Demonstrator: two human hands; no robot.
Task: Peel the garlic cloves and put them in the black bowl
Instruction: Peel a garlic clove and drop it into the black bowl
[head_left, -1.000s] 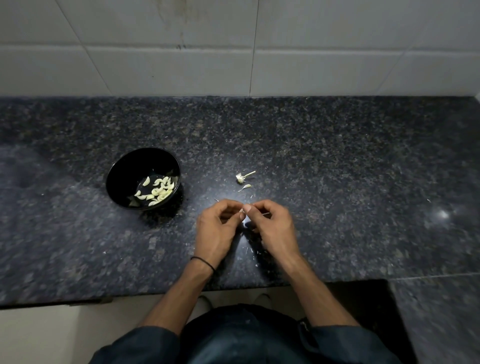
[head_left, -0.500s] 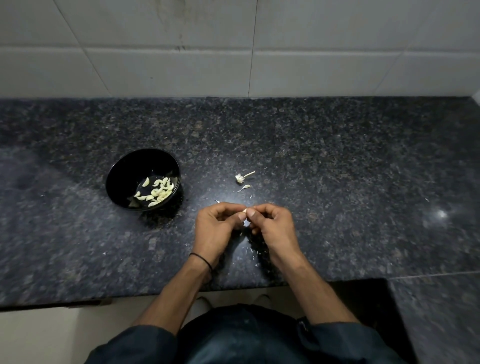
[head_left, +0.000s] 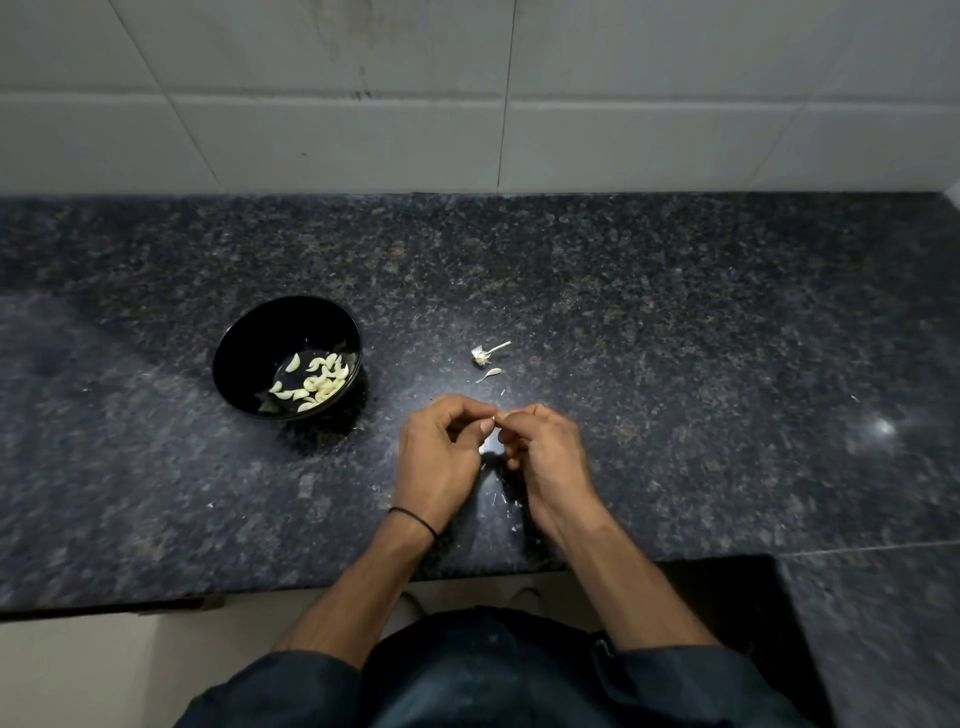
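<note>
Dark granite counter (head_left: 675, 322), tiled wall behind. Black bowl (head_left: 228, 358) at 10 o'clock from hands, well apart; pile of peeled cloves (head_left: 319, 382) inside. Left hand (head_left: 439, 457) and right hand (head_left: 545, 452) curled, fingertips meeting, both pinching one garlic clove (head_left: 494, 417), mostly hidden, only pale tip showing. Bare garlic stem (head_left: 485, 353) and skin scrap (head_left: 490, 373) at 12 o'clock, near. Judgement: clove light, firm, slippery once bare; skin papery, tears easily. Pinch clove ends, nail under skin at tip.

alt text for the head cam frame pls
Both hands, left and right, pinch a small garlic clove above a dark granite counter. A black bowl holding peeled cloves sits left; a garlic stem lies beyond.
</note>
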